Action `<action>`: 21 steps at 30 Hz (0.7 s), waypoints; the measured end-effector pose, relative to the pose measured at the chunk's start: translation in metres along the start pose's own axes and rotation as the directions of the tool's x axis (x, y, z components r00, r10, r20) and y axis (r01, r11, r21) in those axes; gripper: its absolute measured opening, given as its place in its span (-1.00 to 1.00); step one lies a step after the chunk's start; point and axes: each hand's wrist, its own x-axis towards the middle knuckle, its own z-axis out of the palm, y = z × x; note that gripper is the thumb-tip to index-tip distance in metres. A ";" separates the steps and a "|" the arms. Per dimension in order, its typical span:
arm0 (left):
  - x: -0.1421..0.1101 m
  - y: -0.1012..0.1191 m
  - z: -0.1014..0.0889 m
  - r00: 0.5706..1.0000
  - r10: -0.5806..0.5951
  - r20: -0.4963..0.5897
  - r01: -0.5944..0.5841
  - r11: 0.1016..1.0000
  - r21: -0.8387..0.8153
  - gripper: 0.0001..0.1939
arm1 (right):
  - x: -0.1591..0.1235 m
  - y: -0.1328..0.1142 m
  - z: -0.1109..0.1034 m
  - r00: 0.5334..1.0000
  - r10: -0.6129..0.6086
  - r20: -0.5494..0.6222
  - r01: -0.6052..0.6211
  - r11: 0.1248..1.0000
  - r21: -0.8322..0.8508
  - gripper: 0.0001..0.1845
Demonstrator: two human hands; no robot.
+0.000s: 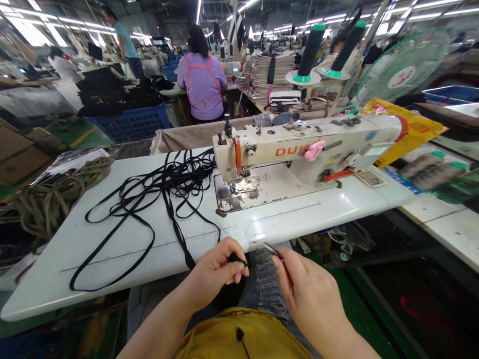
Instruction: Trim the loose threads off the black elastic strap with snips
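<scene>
My left hand point(217, 271) is closed in a pinch on the end of a black strap point(236, 259), held over my lap just below the table's front edge. My right hand point(307, 294) is closed around small metal snips point(271, 248), whose tips point towards the strap end. A long tangle of the same black strap point(164, 192) lies across the white sewing table point(112, 234) and trails down to my left hand. Behind it stands a cream sewing machine point(299, 147).
A pile of olive webbing point(56, 192) lies at the table's left end. A yellow bag point(407, 127), thread cones point(310, 50) and a fan point(404, 65) stand to the right. A person in a purple top point(202, 75) sits ahead with their back turned. Blue crates point(130, 122) stand at back left.
</scene>
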 end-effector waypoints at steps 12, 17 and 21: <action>0.001 0.005 0.006 0.998 0.047 0.052 -0.046 0.999 -0.015 -0.83 | 0.014 0.003 0.035 0.762 0.060 0.645 -0.642 0.204 0.739 -0.53; -0.003 0.006 -0.006 0.998 0.054 -0.016 -0.049 0.973 0.226 -0.80 | 0.008 0.021 0.034 0.727 0.183 0.662 -0.687 0.207 0.697 -0.50; -0.004 0.012 -0.011 0.997 0.030 -0.071 0.010 0.861 0.509 -0.76 | 0.008 0.033 0.024 0.723 0.237 0.649 -0.690 0.203 0.695 -0.53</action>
